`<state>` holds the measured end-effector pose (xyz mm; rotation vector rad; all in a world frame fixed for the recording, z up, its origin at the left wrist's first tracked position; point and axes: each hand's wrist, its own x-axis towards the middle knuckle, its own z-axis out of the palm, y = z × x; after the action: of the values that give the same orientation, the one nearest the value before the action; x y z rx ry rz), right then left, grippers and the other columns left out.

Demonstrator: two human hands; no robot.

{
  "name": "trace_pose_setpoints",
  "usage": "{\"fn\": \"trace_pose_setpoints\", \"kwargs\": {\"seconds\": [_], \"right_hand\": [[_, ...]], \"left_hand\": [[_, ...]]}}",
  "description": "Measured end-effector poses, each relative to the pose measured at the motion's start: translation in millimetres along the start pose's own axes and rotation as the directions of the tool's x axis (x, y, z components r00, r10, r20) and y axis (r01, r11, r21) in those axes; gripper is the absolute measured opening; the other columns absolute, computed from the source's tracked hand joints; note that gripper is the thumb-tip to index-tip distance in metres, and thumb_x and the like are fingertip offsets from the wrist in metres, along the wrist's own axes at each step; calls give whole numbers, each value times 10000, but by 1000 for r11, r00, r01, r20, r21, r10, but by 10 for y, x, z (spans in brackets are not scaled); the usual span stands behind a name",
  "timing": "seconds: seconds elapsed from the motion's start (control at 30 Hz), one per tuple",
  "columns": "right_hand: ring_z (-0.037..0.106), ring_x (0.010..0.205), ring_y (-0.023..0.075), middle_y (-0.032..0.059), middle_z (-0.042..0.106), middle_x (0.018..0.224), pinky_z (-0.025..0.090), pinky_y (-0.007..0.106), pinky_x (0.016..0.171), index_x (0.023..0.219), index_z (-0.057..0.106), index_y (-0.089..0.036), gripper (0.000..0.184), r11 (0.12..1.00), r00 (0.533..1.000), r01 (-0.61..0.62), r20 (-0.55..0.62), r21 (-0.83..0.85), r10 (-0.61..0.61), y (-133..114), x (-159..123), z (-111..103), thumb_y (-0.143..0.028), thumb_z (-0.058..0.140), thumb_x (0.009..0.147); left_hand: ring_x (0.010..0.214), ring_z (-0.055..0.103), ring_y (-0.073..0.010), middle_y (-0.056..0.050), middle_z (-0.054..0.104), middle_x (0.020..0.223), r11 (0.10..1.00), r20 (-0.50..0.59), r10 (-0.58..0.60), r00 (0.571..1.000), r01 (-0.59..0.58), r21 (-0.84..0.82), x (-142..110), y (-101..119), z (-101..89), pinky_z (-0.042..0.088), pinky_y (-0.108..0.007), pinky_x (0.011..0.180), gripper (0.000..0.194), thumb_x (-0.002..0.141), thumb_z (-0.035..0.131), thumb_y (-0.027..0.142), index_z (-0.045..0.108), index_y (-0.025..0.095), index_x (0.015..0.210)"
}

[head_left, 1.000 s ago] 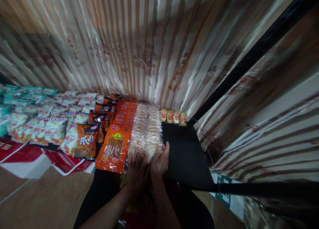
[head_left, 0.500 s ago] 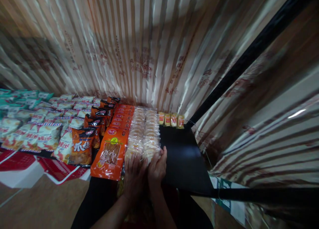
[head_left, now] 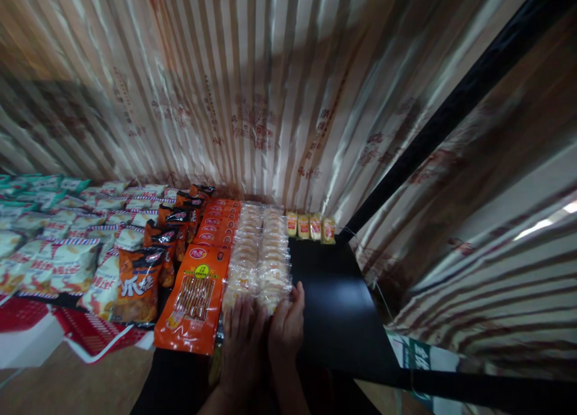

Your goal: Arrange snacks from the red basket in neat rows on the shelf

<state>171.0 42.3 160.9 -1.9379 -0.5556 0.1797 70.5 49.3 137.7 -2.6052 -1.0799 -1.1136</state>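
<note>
Two rows of clear-wrapped pale round snacks, perhaps crackers [head_left: 273, 258], run front to back on the black shelf [head_left: 338, 307]. My left hand [head_left: 242, 346] rests at the front end of the left row, its fingers stretched forward over the nearest packs. At the front of the right row is my right hand [head_left: 286, 329], fingers extended and touching the end packs, one finger along their right side. Neither hand grips a pack. Just left of my left hand lie overlapping orange packets of brown sticks [head_left: 195, 298].
Orange-and-black snack bags [head_left: 139, 282], white chip bags [head_left: 74, 263] and green bags [head_left: 42, 192] fill the left. Several small yellow packs [head_left: 314, 227] line the back right. A black post [head_left: 433, 123] slants up before a striped curtain [head_left: 270, 102]. Red baskets [head_left: 94, 334] stand below.
The whole scene sits slightly lower in view as the camera tilts up. My hands stay at the front of the two rows, with no clear shift of the packs.
</note>
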Motion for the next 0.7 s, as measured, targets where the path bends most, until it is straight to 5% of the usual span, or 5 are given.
{"fn": "trace_pose_setpoints", "kwargs": {"seconds": [0.7], "right_hand": [[400, 1269, 311, 178, 444, 1371, 331, 495, 1016, 1370, 345, -131, 624, 998, 995, -68, 75, 16, 67, 10, -9, -32, -504, 265, 876]], "left_hand": [[1425, 58, -287, -69, 65, 1555, 1000, 1, 8, 1000, -8, -12, 72, 23, -19, 19, -452, 1169, 684, 872, 459, 362, 154, 225, 1469]]}}
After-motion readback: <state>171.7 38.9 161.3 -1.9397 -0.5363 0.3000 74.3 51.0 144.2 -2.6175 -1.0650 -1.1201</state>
